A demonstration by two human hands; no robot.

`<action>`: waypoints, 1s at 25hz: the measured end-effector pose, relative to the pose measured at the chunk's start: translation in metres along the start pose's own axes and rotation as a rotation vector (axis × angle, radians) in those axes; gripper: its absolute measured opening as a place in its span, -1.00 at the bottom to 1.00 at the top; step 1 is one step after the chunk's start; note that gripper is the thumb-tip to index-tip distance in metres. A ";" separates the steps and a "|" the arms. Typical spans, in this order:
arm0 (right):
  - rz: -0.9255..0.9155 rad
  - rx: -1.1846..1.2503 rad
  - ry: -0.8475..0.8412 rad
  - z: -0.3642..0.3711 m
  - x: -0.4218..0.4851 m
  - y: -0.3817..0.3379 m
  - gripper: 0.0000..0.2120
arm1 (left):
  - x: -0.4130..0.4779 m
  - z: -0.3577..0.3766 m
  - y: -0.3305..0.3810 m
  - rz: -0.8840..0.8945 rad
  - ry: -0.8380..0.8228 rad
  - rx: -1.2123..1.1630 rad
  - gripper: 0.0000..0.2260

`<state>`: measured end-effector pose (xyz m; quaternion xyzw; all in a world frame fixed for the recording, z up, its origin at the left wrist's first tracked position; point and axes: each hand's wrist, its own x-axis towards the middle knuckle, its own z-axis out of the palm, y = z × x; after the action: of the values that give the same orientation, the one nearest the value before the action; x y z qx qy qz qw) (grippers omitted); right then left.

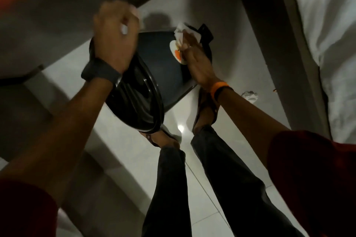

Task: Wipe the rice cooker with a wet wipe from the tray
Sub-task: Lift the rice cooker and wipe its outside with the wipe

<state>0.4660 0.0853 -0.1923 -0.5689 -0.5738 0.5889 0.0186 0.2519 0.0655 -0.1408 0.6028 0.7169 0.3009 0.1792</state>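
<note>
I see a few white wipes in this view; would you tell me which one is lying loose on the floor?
The crumpled wipe on the floor tiles right of the right forearm. The other wipes are in the hands: one pressed on the rice cooker by the right hand, one bunched in the left hand.

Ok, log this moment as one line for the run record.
left hand: gripping rice cooker, tilted | right hand: pressing wet wipe on cooker side | crumpled wipe: on floor | stage: wiping

No legible text (sticker [178,52] blurred)
</note>
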 end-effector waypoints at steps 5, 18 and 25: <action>0.024 -0.035 -0.115 -0.012 0.057 -0.007 -0.52 | -0.044 0.004 0.041 0.986 -0.433 0.226 -0.68; -0.462 -0.227 -0.114 0.032 -0.047 0.000 -0.50 | 0.005 0.000 0.017 0.282 -0.301 0.282 -0.63; -0.216 -0.081 0.354 -0.007 0.015 -0.015 -0.64 | -0.026 0.010 0.021 0.124 -0.215 0.220 -0.56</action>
<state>0.4559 0.1049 -0.1891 -0.5989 -0.6424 0.4509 0.1594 0.2795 0.0439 -0.1382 0.6905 0.6838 0.1647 0.1687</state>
